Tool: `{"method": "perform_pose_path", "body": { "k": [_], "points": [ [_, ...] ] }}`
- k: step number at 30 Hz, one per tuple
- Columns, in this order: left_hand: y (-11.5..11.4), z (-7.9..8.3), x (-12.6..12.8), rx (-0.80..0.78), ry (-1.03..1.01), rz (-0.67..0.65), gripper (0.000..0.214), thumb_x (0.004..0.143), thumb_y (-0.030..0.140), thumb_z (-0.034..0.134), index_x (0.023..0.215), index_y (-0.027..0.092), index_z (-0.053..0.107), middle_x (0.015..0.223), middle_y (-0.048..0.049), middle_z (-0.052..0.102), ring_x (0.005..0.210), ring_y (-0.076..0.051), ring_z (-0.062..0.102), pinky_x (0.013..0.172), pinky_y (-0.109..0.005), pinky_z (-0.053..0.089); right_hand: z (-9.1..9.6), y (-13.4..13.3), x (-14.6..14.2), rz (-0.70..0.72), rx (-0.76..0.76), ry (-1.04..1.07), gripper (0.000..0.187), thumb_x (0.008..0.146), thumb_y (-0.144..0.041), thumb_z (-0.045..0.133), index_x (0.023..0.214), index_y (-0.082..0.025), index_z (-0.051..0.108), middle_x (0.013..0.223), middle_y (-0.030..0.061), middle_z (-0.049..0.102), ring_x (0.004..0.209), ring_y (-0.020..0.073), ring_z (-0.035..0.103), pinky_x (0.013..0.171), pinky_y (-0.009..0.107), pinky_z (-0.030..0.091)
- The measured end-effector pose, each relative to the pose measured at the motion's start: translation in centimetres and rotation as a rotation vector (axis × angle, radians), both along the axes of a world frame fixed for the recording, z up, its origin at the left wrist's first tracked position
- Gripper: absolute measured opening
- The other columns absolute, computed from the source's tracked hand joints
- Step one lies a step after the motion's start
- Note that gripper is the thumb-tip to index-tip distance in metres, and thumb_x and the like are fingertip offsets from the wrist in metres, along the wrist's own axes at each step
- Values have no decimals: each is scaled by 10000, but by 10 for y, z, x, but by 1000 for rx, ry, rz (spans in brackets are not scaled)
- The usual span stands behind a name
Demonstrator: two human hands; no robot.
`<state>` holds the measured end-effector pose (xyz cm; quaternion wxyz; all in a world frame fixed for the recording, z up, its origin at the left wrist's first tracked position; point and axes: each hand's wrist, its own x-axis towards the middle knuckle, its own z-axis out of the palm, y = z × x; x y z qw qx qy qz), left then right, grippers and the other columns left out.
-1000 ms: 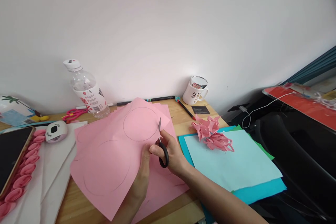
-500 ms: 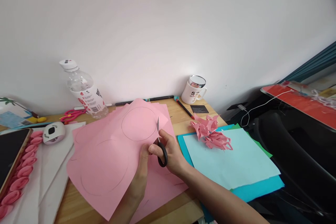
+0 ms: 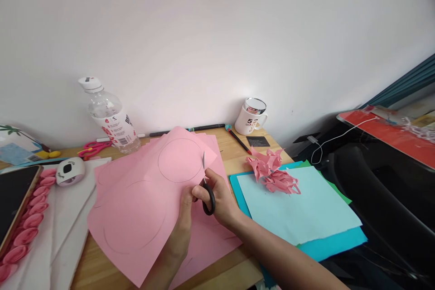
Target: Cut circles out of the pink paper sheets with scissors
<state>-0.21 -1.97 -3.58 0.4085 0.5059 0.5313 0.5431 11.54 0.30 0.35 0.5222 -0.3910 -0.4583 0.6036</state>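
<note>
A pink paper sheet (image 3: 142,199) with pencilled circles on it is held tilted above the wooden desk (image 3: 234,156). My left hand (image 3: 183,224) grips the sheet from below near its right edge, fingers closed on it. My right hand (image 3: 220,199) holds black-handled scissors (image 3: 207,190), fingers through the loops. The blades point up at the sheet's right edge, beside the upper circle. More pink sheets lie flat under the held one.
A plastic water bottle (image 3: 108,118) and pink scissors (image 3: 95,146) stand at the back left, a white mug (image 3: 251,118) at the back. Pink paper scraps (image 3: 275,174) lie on light blue paper (image 3: 299,208). A white punch (image 3: 70,170) and pink rolled petals (image 3: 27,226) sit left.
The view has shifted slightly. The scissors have crept a little along the sheet's right edge; both hands keep their hold.
</note>
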Motion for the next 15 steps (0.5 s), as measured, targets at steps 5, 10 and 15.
{"method": "perform_pose_path", "body": {
  "k": [5, 10, 15],
  "points": [
    [1, -2, -6, -100, -76, -125, 487, 915, 539, 329, 1145, 236, 633, 1266, -32, 622, 1289, -206, 462, 1076, -360, 391, 1, 1, 5, 0, 9, -22, 395, 668, -358, 758, 697, -212, 393, 517, -100, 421, 419, 53, 308, 378, 181, 227],
    [0, -14, -16, -112, -137, -213, 469, 885, 559, 371, 1049, 264, 697, 1203, 7, 664, 1245, -210, 493, 1065, -322, 396, 4, 1, 7, 2, 15, -37, 426, 684, -361, 741, 677, -218, 339, 538, -95, 430, 415, 48, 313, 372, 179, 228],
    [-2, -18, -13, -79, -178, -232, 479, 892, 559, 348, 1000, 280, 722, 1095, 22, 711, 1249, -202, 499, 1094, -335, 379, 3, 0, 6, -9, 20, -74, 433, 709, -360, 715, 667, -222, 306, 523, -97, 432, 402, 49, 318, 368, 180, 233]
  ]
}}
